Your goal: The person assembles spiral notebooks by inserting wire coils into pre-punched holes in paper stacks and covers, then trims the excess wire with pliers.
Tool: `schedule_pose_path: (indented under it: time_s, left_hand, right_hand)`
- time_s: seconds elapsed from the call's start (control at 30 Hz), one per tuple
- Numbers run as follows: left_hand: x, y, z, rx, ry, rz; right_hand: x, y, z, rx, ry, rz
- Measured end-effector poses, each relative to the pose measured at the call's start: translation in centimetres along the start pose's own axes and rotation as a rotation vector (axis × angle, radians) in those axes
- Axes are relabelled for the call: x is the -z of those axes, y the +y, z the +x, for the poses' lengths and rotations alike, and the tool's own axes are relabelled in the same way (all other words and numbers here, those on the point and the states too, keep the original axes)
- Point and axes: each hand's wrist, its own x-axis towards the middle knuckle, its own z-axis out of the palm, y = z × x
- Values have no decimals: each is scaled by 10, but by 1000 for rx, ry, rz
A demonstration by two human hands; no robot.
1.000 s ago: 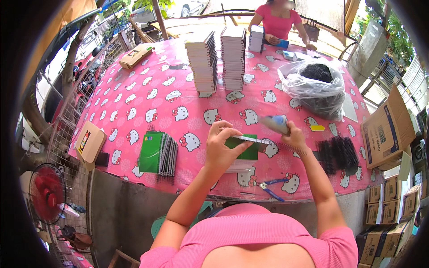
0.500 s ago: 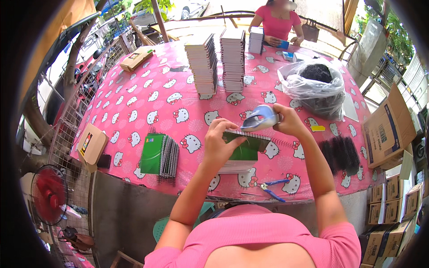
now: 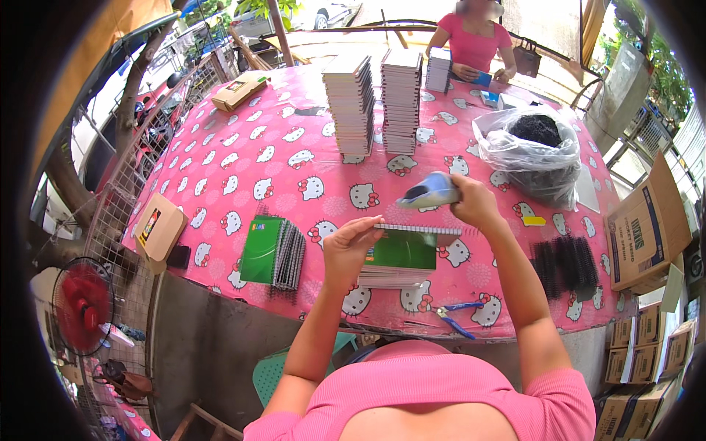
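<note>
Green-covered notebook (image 3: 401,250) sits near the bench (image 3: 243,169) front edge, left hand (image 3: 351,246) fingers pinching its spiral edge. Right hand (image 3: 471,202) fingers grip a grey-blue tool (image 3: 430,192) above. Keep the notebook steady and bring the tool squarely to the coil.

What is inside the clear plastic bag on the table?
The clear plastic bag holds a dark heap of black coils, showing at its open top. The film hides how deep the heap goes.

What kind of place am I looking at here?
Probably an open-air notebook-binding workbench: tall stacks of spiral notebooks on a pink cartoon-print tablecloth, loose black spiral coils, and brown cardboard cartons alongside.
</note>
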Motion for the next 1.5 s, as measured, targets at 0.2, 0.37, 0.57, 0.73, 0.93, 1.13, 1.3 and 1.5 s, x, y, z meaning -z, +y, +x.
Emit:
schedule_pose_path:
  time_s: [0.2, 0.37, 0.57, 0.73, 0.93, 1.13, 1.3, 1.5]
  left_hand:
    - [-14, 3, 10, -158, -148, 42]
    - [-29, 51, -16, -820, -195, 485]
    - [-21, 2, -37, -589, -202, 671]
    - [-19, -1, -34, -598, -182, 619]
    - [-22, 5, -30, -617, -137, 614]
    - [-21, 6, -30, -668, -170, 639]
    - [-16, 6, -31, -726, -195, 582]
    - [8, 33, -26, -518, 243, 458]
  right_hand:
    - [-95, 114, -70, -173, -75, -246]
    - [-58, 51, -164, 41, 66, -71]
    - [-87, 22, -236, 59, -33, -117]
    - [-27, -22, -197, -47, -23, 362]
    - [21, -84, -158, 206, 131, 374]
    - [28, -90, -142, 293, 20, 220]
    - [2, -57, -131, -247, -586, 1241]
    - [-19, -50, -157, -221, -479, 1202]
